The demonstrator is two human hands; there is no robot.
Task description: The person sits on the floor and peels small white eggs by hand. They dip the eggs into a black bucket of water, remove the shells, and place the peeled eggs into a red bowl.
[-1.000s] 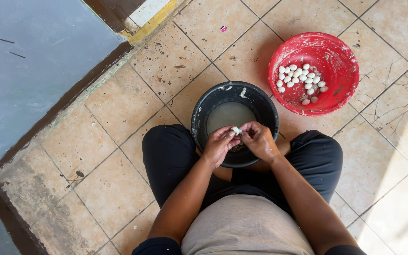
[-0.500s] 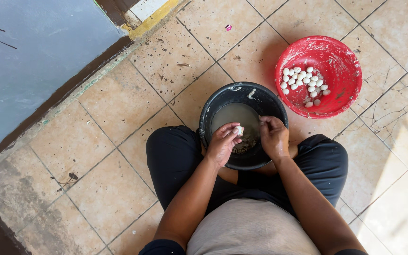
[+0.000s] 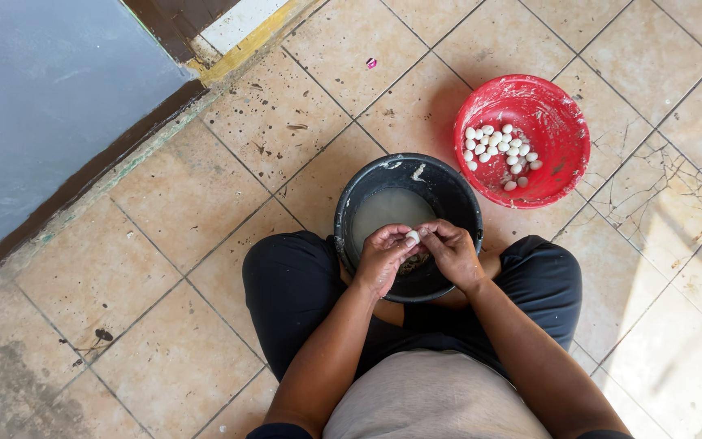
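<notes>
I sit on the floor (image 3: pixel 164 244) with my legs folded, and the black bucket (image 3: pixel 457 203) stands between my knees. This bucket is my landmark. Just above its near rim my two hands meet. The fingers of my left hand (image 3: pixel 382 258) are curled and pressed together around a small white egg (image 3: pixel 412 237); only its tip shows between the fingertips. The fingers of my right hand (image 3: pixel 453 254) are bent too and touch the same egg from the other side, so both hands pinch it together. Inside the bucket, beyond my hands, there is cloudy water (image 3: pixel 387 213). Behind the bucket, to its right and almost touching it, a red bowl (image 3: pixel 558 110) stands on the tiles and holds a heap of the same white eggs (image 3: pixel 499 150).
</notes>
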